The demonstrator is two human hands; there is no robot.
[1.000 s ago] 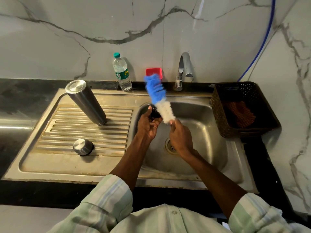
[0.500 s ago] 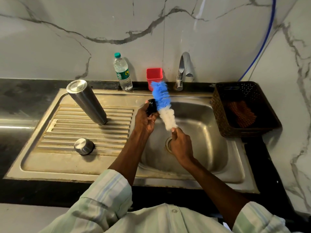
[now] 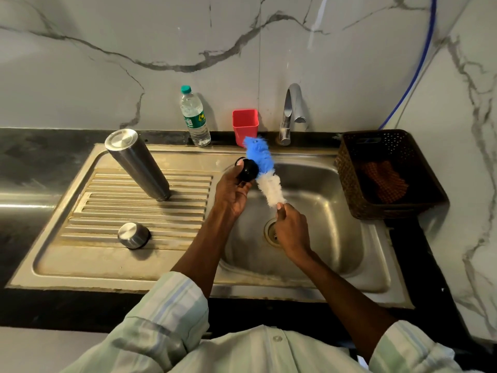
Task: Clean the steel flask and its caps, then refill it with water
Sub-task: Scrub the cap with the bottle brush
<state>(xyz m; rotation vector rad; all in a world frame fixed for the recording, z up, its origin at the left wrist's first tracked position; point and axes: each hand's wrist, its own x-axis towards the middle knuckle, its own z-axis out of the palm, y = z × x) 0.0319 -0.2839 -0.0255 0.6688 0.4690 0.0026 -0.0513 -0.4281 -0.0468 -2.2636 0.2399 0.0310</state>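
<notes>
Brush [image 3: 265, 173] blue and white; cap [image 3: 248, 170] black; cup [image 3: 245, 126] red; wall [image 3: 107, 76] grey-veined white marble; sleeve [image 3: 166, 313] pale striped.

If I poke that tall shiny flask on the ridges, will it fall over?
Probably, yes. The flask is tall and narrow and stands on a ridged drainboard, so it likely tips easily. Being round, it would probably roll.

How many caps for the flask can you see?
2. A steel cap sits on the draining board, near its front. A black cap is held in the left hand, against the brush. None seem hidden.
</notes>
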